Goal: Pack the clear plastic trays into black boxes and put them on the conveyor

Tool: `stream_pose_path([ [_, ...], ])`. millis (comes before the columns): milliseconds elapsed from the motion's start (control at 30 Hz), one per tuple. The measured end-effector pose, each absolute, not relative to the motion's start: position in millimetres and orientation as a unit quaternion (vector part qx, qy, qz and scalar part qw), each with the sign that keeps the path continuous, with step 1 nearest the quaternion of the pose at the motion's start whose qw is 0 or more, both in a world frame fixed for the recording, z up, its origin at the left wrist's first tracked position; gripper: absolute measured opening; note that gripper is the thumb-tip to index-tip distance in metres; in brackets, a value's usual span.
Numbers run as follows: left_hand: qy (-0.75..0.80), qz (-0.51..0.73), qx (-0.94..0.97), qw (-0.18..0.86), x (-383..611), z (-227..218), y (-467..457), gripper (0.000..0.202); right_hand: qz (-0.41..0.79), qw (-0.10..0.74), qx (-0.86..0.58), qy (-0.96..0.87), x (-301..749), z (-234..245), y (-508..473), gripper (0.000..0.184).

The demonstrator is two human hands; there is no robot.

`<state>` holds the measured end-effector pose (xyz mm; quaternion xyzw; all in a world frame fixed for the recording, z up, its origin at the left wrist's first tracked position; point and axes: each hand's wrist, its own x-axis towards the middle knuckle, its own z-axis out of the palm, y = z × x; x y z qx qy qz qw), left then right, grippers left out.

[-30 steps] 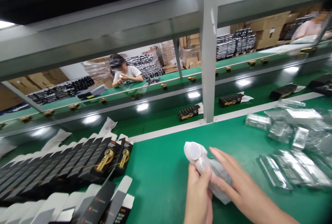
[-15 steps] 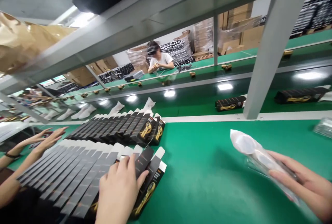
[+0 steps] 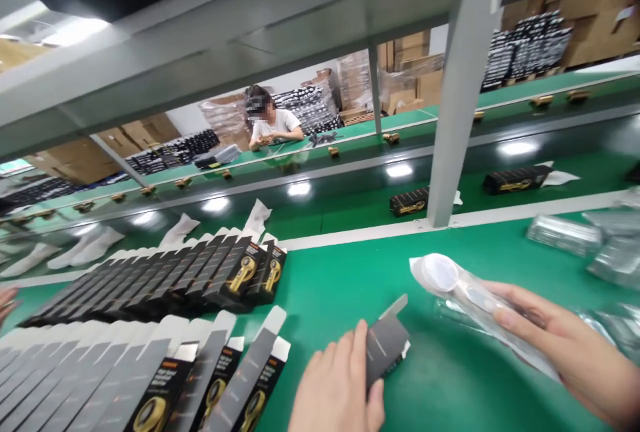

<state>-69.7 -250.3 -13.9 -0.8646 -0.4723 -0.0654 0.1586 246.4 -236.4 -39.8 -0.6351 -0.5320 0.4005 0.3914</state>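
Plastic sleeve (image 3: 475, 305), round end pointing up-left, clamped in right hand (image 3: 565, 339); left hand (image 3: 337, 382) grips black carton (image 3: 387, 345).

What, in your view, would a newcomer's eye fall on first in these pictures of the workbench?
Long rows of black boxes with gold print fill the left of the green workbench. At lower centre, the left hand holds a flat black box, while at right the right hand grips a clear plastic package with a round pale end.
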Motion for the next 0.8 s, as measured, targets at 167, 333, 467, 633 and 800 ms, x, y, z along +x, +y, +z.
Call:
stream_pose_path([
  [167,-0.490,-0.048,-0.867,0.083,-56,-47,-237,0.059,0.524,0.363,-0.599,-0.485,247,-33,-253,0.047],
  [333,-0.495,-0.123,-0.860,0.015,-81,-41,-230,0.050,0.692,0.381,-0.496,-0.361,225,-41,-260,0.040],
  [467,-0.464,-0.168,-0.869,0.043,-82,-41,-230,0.055,0.737,0.375,-0.426,-0.369,212,-42,-250,0.041],
  [633,-0.388,-0.219,-0.890,0.095,-76,-36,-232,0.061,0.655,0.291,-0.461,-0.523,223,-33,-243,0.030],
  [800,-0.328,-0.187,-0.922,0.083,-74,-31,-235,0.063,0.621,0.241,-0.490,-0.562,208,-28,-250,0.025],
])
